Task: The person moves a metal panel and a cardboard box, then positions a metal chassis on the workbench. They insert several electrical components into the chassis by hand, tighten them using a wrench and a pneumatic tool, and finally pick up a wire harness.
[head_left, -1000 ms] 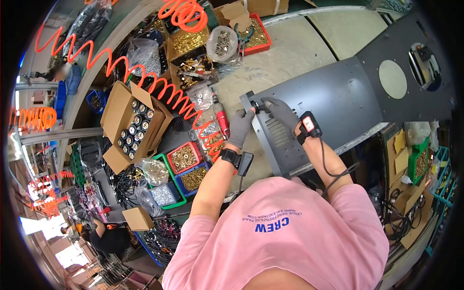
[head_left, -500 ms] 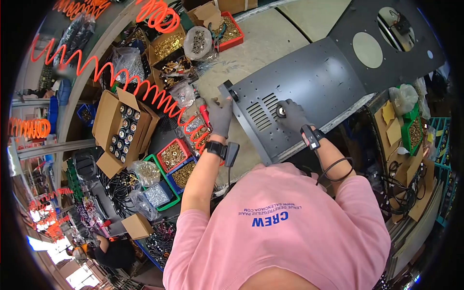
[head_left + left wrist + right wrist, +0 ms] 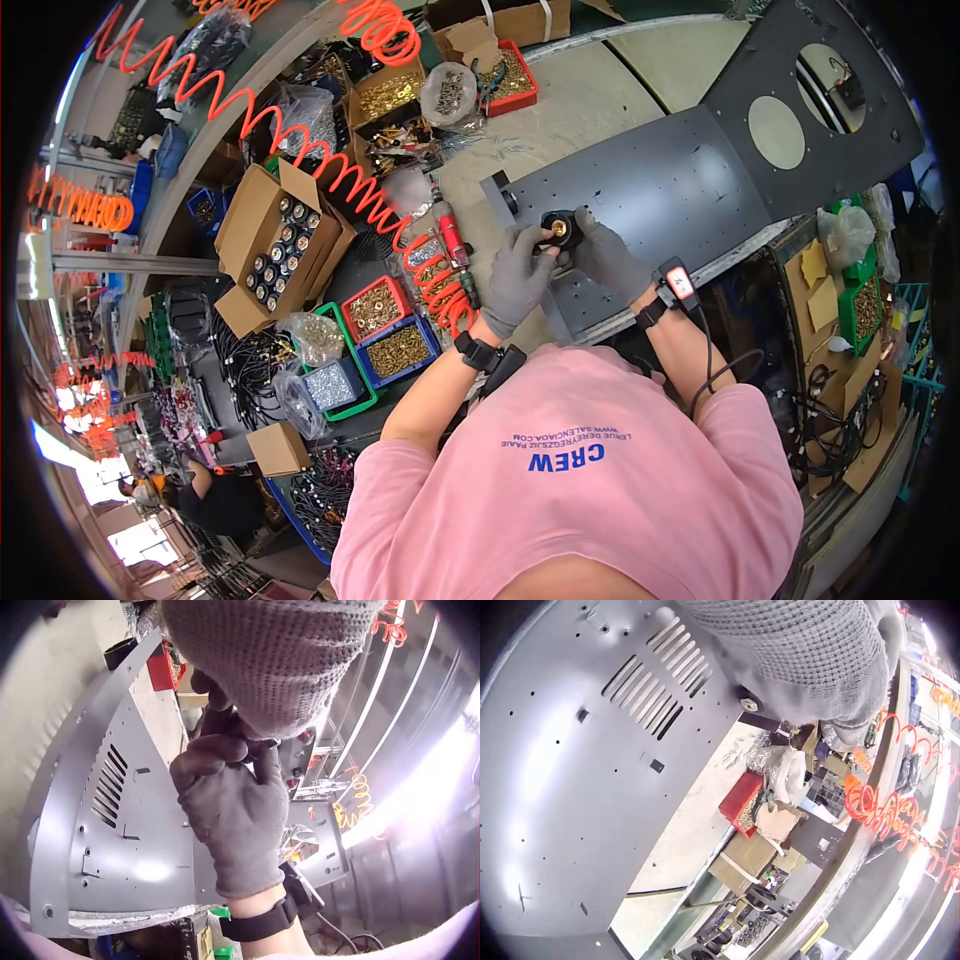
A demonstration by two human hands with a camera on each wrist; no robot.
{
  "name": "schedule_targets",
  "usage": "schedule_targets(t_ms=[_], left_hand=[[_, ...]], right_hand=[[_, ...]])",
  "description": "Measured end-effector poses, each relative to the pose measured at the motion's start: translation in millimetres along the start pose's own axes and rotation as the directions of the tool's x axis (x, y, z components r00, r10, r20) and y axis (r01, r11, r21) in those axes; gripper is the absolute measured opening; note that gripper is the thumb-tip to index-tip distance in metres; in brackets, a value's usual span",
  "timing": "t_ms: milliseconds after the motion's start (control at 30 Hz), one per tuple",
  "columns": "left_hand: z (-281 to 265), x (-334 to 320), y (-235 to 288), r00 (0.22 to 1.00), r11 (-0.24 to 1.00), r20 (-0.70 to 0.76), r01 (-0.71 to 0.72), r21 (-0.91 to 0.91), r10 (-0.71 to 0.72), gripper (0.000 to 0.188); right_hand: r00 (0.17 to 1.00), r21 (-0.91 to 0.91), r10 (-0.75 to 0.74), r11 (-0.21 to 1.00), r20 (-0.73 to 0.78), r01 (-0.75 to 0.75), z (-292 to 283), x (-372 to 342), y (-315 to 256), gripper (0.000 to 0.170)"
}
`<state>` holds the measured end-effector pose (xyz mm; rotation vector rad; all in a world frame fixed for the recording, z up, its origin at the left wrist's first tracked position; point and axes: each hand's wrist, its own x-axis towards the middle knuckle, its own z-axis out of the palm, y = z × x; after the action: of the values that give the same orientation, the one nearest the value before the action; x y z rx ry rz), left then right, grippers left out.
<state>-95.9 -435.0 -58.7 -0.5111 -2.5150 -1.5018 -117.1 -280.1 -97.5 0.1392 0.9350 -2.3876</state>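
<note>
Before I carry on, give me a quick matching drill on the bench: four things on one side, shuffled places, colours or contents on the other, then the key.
Things:
1. round black part
2. slotted panel
3. blue bin
4. open box of metal-tipped parts

Places, colours, contents:
A. brown cardboard
B. filled with small brass-coloured pieces
C. between the left hand and the right hand
D. grey metal, pierced with many small holes

Right pairs: 1-C, 2-D, 3-B, 4-A.
</note>
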Motion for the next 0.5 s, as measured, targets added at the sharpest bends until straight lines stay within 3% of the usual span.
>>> schedule_targets(t_ms=[133, 200, 233, 300, 333, 367, 400, 467, 500], left_hand=[[-6, 0, 6, 1.000, 0.998, 0.000, 0.010, 0.055, -0.010, 0.024], [-3, 0, 4, 0.999, 0.999, -0.013, 0.044, -0.008, -0.045, 0.027], [-1, -1, 2, 0.997, 0.994, -0.019, 0.079, -0.073, -0.081, 0.029], [5, -1, -2, 0.995, 0.997, -0.079, 0.059, -0.050, -0.063, 0.030], [7, 0, -4, 0.990, 0.999, -0.135, 0.041, -0.024, -0.044, 0.030], [5, 1, -9, 0.990, 0.999, -0.132, 0.041, -0.026, -0.044, 0.030], [0, 2, -13, 0.998, 0.999, -0.062, 0.033, 0.017, -0.032, 0.031], [-8, 3, -17, 0.994, 0.995, 0.083, 0.066, 0.079, -0.073, 0.033], [-9, 3, -19, 0.994, 0.995, 0.086, 0.064, 0.076, -0.071, 0.033]], right_hand=[[0.990, 0.023, -0.007, 1.000, 0.138, 0.004, -11, 8, 6, 0.051], [0.980, -0.095, -0.177, 0.978, 0.088, 0.185, -4, 7, 10, 0.050], [0.980, -0.097, -0.177, 0.978, 0.089, 0.185, 6, 6, 9, 0.050], [0.957, -0.358, -0.291, 0.896, -0.023, 0.263, 22, 1, 6, 0.041], [0.956, -0.358, -0.291, 0.896, -0.025, 0.264, 20, 2, 5, 0.041], [0.980, -0.359, -0.200, 0.914, 0.009, 0.190, 17, 3, 3, 0.044], [0.993, -0.361, -0.107, 0.925, 0.041, 0.114, 16, 2, 2, 0.049], [0.990, -0.276, -0.144, 0.951, 0.000, 0.139, 20, 0, 4, 0.045], [0.984, -0.192, -0.176, 0.967, -0.038, 0.166, 22, 1, 4, 0.042]])
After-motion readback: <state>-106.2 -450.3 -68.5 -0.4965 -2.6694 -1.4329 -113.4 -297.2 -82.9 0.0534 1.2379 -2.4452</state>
